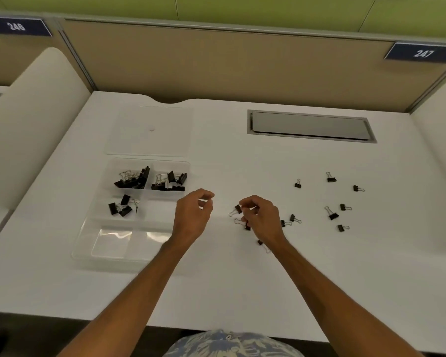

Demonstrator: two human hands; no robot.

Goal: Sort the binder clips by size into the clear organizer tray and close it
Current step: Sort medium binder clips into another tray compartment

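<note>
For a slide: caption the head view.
Right hand pinches a small black binder clip right of the clear plastic organizer tray.

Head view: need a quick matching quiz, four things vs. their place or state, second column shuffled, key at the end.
Things:
1. lid
2. right hand
3. loose clips
4. sorted clips

Place or state:
A. inside the tray
B. scattered on the desk, right side
C. flat on the desk, behind the tray
D. pinching a clip

Pairs: 1-C, 2-D, 3-B, 4-A
</note>
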